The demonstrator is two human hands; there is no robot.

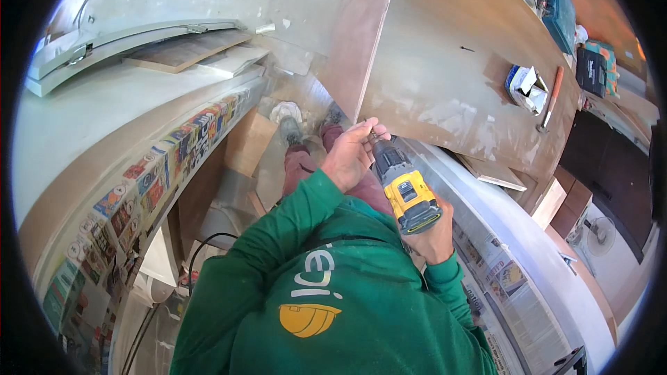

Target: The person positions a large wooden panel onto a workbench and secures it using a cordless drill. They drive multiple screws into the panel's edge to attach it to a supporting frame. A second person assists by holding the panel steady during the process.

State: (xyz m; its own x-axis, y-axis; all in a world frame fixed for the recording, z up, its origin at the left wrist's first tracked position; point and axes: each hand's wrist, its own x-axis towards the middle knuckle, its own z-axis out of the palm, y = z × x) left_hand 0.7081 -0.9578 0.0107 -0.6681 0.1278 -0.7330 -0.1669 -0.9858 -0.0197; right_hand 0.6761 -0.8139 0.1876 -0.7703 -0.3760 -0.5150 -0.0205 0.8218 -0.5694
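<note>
A yellow and black cordless drill [411, 198] is in my right hand [432, 235], which is wrapped around its grip below the body. The drill's black chuck points up and away, toward my left hand [353, 156]. My left fingertips are pinched together around the slim dark bit [374, 136] at the front of the chuck. Whether a small screw is between them too is hidden by the fingers. Both hands are in front of my body, just short of the near edge of a brown wooden panel [445, 48].
On the panel lie an opened box [526, 89], an orange-handled hammer [554, 101] and a small dark screw [467, 48]. A teal case [560, 14] stands at the far right. To the left, boards [182, 52] rest on a white surface with a newspaper-covered edge [146, 184].
</note>
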